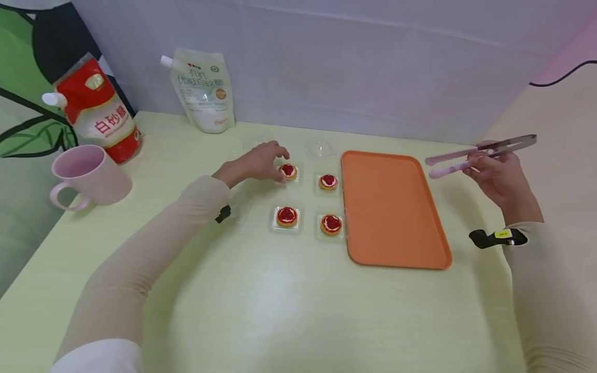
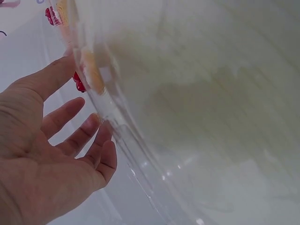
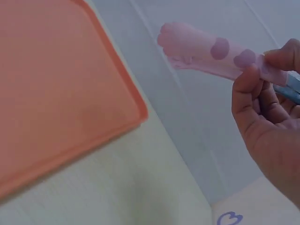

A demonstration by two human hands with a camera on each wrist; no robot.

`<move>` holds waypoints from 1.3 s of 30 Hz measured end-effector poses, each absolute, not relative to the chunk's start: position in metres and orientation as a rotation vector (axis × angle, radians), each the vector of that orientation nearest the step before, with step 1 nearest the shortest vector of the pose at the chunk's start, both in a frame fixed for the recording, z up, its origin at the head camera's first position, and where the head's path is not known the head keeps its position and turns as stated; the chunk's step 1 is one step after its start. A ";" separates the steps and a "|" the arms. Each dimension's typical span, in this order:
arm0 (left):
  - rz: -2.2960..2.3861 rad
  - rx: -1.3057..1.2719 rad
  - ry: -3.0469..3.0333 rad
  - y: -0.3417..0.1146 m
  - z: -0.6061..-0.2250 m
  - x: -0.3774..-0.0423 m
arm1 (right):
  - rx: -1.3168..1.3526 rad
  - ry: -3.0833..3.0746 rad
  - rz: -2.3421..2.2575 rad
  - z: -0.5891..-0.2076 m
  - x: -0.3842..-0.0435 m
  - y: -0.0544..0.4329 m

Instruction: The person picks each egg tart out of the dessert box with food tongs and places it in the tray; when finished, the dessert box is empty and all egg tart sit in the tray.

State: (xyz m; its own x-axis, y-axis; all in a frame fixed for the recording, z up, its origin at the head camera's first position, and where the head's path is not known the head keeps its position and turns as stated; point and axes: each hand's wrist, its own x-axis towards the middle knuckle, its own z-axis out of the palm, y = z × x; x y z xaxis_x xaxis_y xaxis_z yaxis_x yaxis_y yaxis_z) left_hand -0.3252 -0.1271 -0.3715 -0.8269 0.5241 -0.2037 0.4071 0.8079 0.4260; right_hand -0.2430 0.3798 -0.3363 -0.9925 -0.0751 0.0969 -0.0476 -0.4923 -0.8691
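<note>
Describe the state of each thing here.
Four round red-topped tarts: on clear plastic bases
Orange rectangular tray: lying flat
Pink-and-metal tongs: slightly open, in right hand
Left hand: fingers loosely curved, beside a tart
Red-and-white plastic pouch: capped
Pale green plastic pouch: capped
Pink cylindrical mug: upright

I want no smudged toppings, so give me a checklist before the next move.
1. Tongs held in the right grip: ok.
2. Tongs over the orange tray: not ok; they are off its right side.
3. All four tarts topping side up: ok.
4. Left grip touching the far-left tart: cannot tell; it is right beside it.
5. Pink mug upright, away from the tarts: ok.
</note>
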 end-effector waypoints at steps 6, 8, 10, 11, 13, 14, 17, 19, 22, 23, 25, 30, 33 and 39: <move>0.528 0.743 2.688 -0.127 -0.372 -0.326 | -0.246 1.009 -2.860 -0.345 -0.247 0.365; 0.530 0.740 2.691 -0.127 -0.372 -0.325 | -0.216 0.854 -2.905 -0.345 -0.248 0.360; 0.532 0.728 2.691 -0.128 -0.372 -0.326 | -0.168 0.743 -2.934 -0.344 -0.251 0.356; 0.534 0.724 2.690 -0.128 -0.372 -0.325 | -0.156 0.711 -2.942 -0.344 -0.252 0.354; 0.536 0.718 2.688 -0.129 -0.373 -0.326 | -0.139 0.692 -2.943 -0.344 -0.254 0.350; 0.539 0.713 2.686 -0.128 -0.373 -0.326 | -0.132 0.700 -2.939 -0.345 -0.255 0.349; 0.544 0.709 2.682 -0.128 -0.373 -0.325 | -0.153 0.767 -2.912 -0.346 -0.256 0.345; 0.546 0.706 2.681 -0.128 -0.373 -0.325 | -0.163 0.827 -2.891 -0.346 -0.257 0.342; 0.547 0.710 2.682 -0.128 -0.372 -0.324 | -0.168 0.896 -2.861 -0.344 -0.257 0.337; 0.546 0.714 2.683 -0.128 -0.371 -0.324 | -0.167 0.923 -2.850 -0.343 -0.257 0.335; 0.553 0.723 2.686 -0.129 -0.371 -0.323 | -0.159 0.953 -2.826 -0.340 -0.258 0.330; 0.575 0.747 2.696 -0.130 -0.372 -0.323 | -0.152 1.113 -2.757 -0.333 -0.261 0.315; 0.577 0.760 2.698 -0.130 -0.374 -0.324 | -0.176 1.217 -2.712 -0.331 -0.262 0.304; 0.579 0.751 2.693 -0.131 -0.374 -0.324 | -0.287 1.444 -2.576 -0.323 -0.266 0.281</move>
State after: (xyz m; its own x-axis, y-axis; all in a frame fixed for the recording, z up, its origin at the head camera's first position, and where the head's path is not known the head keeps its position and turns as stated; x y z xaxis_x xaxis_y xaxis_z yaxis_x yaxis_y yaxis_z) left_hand -0.3238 -0.1310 -0.3740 -0.8237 0.5435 -0.1617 0.4291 0.7838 0.4489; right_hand -0.2664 0.2810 -0.3235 -0.9663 -0.2441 0.0819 0.0575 -0.5144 -0.8556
